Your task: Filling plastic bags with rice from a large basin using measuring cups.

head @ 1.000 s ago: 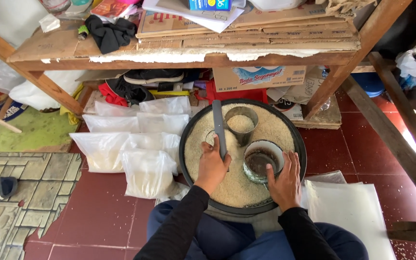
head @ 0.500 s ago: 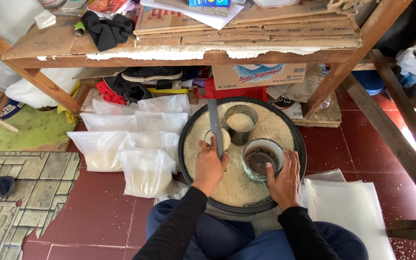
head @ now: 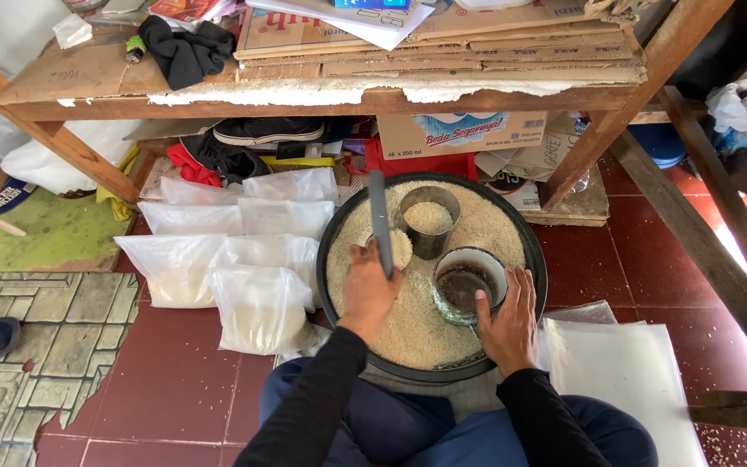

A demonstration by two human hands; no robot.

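A wide black basin (head: 536,259) full of white rice sits on the floor in front of my knees. My left hand (head: 367,290) grips a flat grey stick (head: 379,220) that lies across the top of a small rice-filled can (head: 400,249), partly hidden by the hand. A second metal can (head: 429,221) filled with rice stands upright just behind it. My right hand (head: 505,322) rests on the rice with its fingers against an empty round metal bowl (head: 467,283).
Several clear plastic bags of rice (head: 244,259) lie on the red tile floor left of the basin. A stack of empty clear bags (head: 624,372) lies at the right. A wooden table (head: 330,95) with cardboard, boxes and clothes stands behind, its legs angled at both sides.
My left hand has slid the grey stick slightly across the small can. The right hand stays at the metal bowl.
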